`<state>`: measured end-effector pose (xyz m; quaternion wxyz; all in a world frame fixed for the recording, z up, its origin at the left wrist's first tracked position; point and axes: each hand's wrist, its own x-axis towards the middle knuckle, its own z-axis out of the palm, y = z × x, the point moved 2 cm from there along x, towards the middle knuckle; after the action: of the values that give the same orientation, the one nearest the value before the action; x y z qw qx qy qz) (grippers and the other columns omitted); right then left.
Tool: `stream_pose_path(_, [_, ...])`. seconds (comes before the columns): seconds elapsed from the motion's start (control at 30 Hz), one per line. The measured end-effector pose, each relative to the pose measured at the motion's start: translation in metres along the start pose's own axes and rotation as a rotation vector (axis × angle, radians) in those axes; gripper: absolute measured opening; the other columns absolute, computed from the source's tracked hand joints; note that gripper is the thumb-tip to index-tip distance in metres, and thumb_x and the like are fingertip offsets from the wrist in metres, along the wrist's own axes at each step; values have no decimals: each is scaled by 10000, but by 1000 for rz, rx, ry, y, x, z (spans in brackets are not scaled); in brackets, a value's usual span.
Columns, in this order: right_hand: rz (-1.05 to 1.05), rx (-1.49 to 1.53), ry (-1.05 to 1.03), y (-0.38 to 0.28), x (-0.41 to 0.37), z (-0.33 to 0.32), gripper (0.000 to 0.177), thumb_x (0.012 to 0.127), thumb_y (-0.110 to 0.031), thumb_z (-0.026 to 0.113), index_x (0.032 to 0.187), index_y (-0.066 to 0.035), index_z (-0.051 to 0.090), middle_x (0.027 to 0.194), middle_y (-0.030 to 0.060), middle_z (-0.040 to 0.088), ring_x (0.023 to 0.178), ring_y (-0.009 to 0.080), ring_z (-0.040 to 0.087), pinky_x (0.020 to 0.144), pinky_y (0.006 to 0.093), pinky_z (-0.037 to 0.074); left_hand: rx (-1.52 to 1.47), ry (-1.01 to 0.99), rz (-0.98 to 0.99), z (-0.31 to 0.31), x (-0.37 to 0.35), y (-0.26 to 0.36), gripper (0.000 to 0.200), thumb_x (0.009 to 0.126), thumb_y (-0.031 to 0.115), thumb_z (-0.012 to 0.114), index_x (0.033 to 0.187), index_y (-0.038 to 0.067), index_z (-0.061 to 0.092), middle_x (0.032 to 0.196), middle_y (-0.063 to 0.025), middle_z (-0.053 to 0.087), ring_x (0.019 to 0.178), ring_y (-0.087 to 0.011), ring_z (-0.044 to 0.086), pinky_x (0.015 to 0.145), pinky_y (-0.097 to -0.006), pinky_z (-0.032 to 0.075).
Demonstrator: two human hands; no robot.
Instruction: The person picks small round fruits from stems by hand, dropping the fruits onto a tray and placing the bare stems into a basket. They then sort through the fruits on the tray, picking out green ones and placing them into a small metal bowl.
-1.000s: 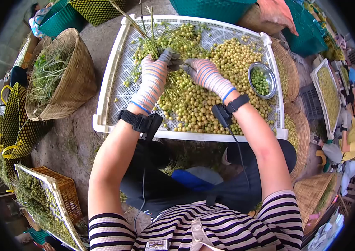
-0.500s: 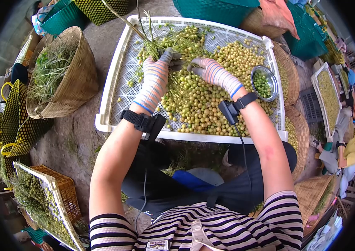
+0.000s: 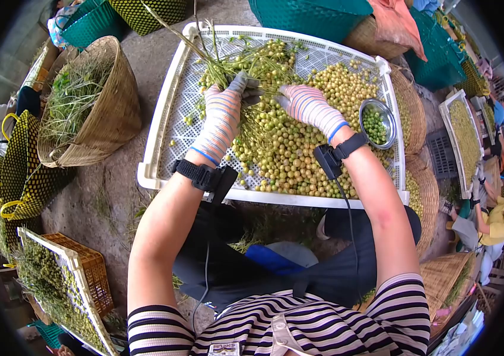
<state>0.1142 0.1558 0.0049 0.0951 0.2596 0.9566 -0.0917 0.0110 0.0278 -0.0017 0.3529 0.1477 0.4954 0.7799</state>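
Observation:
My left hand [image 3: 226, 110], in a striped glove with grey fingertips, is closed around a bunch of green stems [image 3: 219, 70] with small round fruits. The stems stick up past the glove and hang below it. My right hand [image 3: 312, 108], gloved alike, has its fingers pinched together at the bunch's right side; what lies in them is hidden. Both hands are over a white mesh tray [image 3: 172, 107] holding many loose yellow-green fruits [image 3: 299, 157]. A metal bowl [image 3: 392, 124] of greener fruits [image 3: 374, 126] sits at the tray's right side.
On the left stands a wicker basket [image 3: 118, 113] of cut stems, near yellow-and-black woven bags [image 3: 25, 160]. Another tray [image 3: 86, 285] of stemmed fruits lies at lower left. Green baskets [image 3: 308, 15] stand behind. Other people [image 3: 495, 222] sit on the right beside a tray [image 3: 462, 136].
My right hand has shifted slightly right and down, its fingers drawn closer together. My left hand keeps its hold on the stems, almost in place.

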Motion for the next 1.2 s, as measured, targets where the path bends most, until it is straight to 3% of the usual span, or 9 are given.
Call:
stream_pose_path(0.1, [-349, 450, 156, 20, 25, 32, 340, 836, -236, 507, 1125, -61, 551, 1021, 166, 608, 945, 328, 575, 846, 381, 444, -29, -15, 4, -6, 2, 4, 145, 866, 148, 549, 875, 3, 555, 768, -112, 633, 639, -219, 625, 546, -310, 521])
stream_pose_path(0.3, [-14, 498, -232, 12, 11, 11, 351, 840, -306, 533, 1085, -59, 578, 802, 115, 630, 646, 188, 599, 608, 311, 491, -51, 41, -13, -19, 7, 11, 189, 866, 156, 547, 857, -29, 586, 780, -120, 635, 636, -210, 618, 564, -308, 523])
stream_pose_path(0.37, [-152, 1184, -369, 9, 0, 6, 313, 845, -276, 543, 996, -6, 586, 605, 4, 510, 502, 88, 482, 481, 231, 407, -69, 1, 3, -28, 12, 15, 203, 864, 151, 546, 848, -45, 595, 782, -124, 636, 636, -207, 617, 572, -309, 522])
stream_pose_path(0.53, [-286, 1242, -324, 25, 15, 5, 316, 764, -127, 533, 1058, -36, 606, 683, 43, 597, 534, 106, 532, 510, 230, 447, -61, -8, -15, -31, 10, 18, 210, 858, 176, 561, 847, -32, 589, 775, -129, 642, 619, -210, 617, 565, -316, 519])
stream_pose_path(0.63, [-243, 377, -242, 37, 35, 8, 307, 757, -105, 515, 1036, -133, 640, 797, 87, 648, 611, 165, 592, 577, 292, 492, -32, 55, 66, -36, 10, 24, 166, 843, 164, 579, 829, -1, 579, 756, -113, 649, 594, -197, 612, 537, -312, 506])
stream_pose_path(0.83, [42, 23, 490, 41, 90, -18, 264, 765, -311, 576, 984, -181, 647, 1000, 87, 618, 969, 281, 563, 854, 425, 426, 161, 89, 116, -38, 6, 27, 195, 838, 206, 598, 793, 17, 594, 696, -82, 639, 525, -145, 570, 481, -282, 454])
stream_pose_path(0.97, [127, -179, 417, 23, 128, 6, 418, 748, -418, 602, 1112, -213, 580, 1205, 71, 518, 1119, 277, 477, 956, 477, 337, 124, 154, 111, -27, 4, 24, 223, 802, 245, 650, 826, 37, 574, 632, -68, 607, 479, -156, 564, 448, -275, 480])
stream_pose_path(1.1, [207, 0, 109, 41, 147, 2, 305, 735, -357, 597, 990, -201, 656, 1148, 128, 562, 1125, 284, 482, 940, 445, 372, 238, 115, 39, -27, -1, 35, 283, 770, 280, 684, 837, 38, 553, 617, -68, 597, 481, -156, 567, 434, -275, 473])
stream_pose_path(1.2, [-10, 564, 269, 71, 134, -16, 286, 698, -293, 671, 908, -100, 677, 858, 103, 661, 815, 200, 608, 799, 329, 450, 242, 107, 27, -26, -1, 33, 312, 760, 327, 687, 796, 40, 567, 624, -69, 605, 482, -150, 568, 438, -259, 455])
